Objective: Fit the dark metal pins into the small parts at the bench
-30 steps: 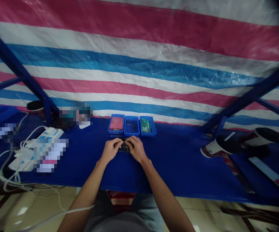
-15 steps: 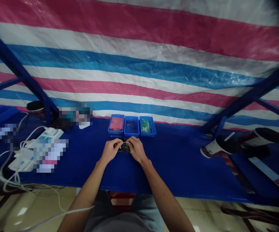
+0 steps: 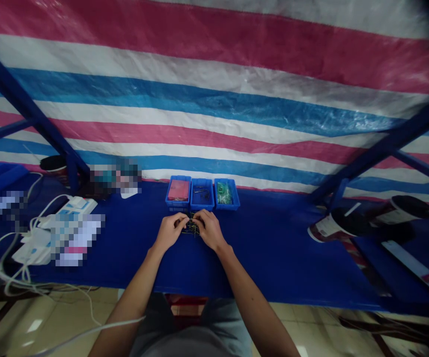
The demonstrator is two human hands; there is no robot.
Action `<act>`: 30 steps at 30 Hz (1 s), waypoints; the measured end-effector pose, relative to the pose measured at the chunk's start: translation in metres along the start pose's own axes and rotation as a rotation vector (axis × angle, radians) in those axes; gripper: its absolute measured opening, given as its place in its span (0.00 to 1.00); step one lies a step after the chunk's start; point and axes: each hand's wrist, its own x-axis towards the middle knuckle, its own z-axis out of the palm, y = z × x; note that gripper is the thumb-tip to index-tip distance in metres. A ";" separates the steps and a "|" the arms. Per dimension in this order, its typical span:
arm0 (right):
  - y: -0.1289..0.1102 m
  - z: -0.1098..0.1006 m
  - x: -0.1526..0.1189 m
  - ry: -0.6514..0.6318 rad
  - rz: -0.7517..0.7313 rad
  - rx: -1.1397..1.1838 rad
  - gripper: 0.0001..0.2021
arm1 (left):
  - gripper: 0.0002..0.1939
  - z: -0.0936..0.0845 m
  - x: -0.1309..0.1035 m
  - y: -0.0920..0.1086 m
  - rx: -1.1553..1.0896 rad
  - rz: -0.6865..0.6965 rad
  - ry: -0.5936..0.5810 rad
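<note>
My left hand point(image 3: 170, 229) and my right hand point(image 3: 209, 229) meet over a small heap of thin dark and yellowish pieces point(image 3: 191, 229) on the blue tabletop. Both hands have thumb and fingers pinched together, fingertips close to each other above the heap. Whatever they pinch is too small to make out. Just beyond them stand three blue bins in a row: the left bin point(image 3: 178, 204) holds pink-red flat pieces point(image 3: 179, 190), the middle bin point(image 3: 202, 207) holds small dark pieces point(image 3: 201, 192), and the right one point(image 3: 238, 202) holds green pieces in clear plastic point(image 3: 223, 192).
A white power strip point(image 3: 74, 209) with tangled cables point(image 3: 25, 270) lies on the left. Lidded cups point(image 3: 326, 229) stand on the right, near a pale flat box point(image 3: 415, 267). Blue frame posts point(image 3: 32, 116) and a striped sheet point(image 3: 214, 114) rise behind the table point(image 3: 274, 248).
Both hands stay in nearly the same place, pinched over the heap. The right fingertips have shifted very slightly; nothing else visibly moves.
</note>
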 end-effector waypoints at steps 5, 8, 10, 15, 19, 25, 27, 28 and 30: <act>-0.001 -0.001 0.000 -0.004 0.004 -0.009 0.08 | 0.15 -0.001 0.000 0.001 -0.002 -0.004 -0.007; -0.002 -0.002 0.001 -0.015 0.001 -0.020 0.10 | 0.14 -0.001 0.000 0.002 -0.012 -0.007 -0.007; -0.003 -0.003 0.000 -0.014 0.002 -0.020 0.09 | 0.15 -0.001 0.000 0.002 -0.018 -0.010 -0.006; -0.006 -0.004 -0.001 -0.020 0.024 -0.001 0.06 | 0.15 -0.001 0.000 0.001 -0.015 -0.018 -0.005; -0.006 0.001 -0.001 -0.014 0.021 0.013 0.06 | 0.15 -0.001 0.000 -0.001 -0.006 -0.018 0.020; -0.002 0.006 0.000 0.015 0.021 0.051 0.05 | 0.14 -0.001 -0.001 0.000 -0.007 -0.028 0.034; -0.002 0.006 0.000 0.035 0.023 0.066 0.05 | 0.14 -0.001 -0.001 0.002 -0.006 -0.033 0.030; -0.002 0.006 0.000 0.044 0.023 0.075 0.05 | 0.15 -0.001 -0.001 0.002 -0.004 -0.033 0.028; -0.002 0.005 -0.001 0.061 0.016 0.090 0.05 | 0.15 0.000 -0.001 0.002 -0.003 -0.031 0.025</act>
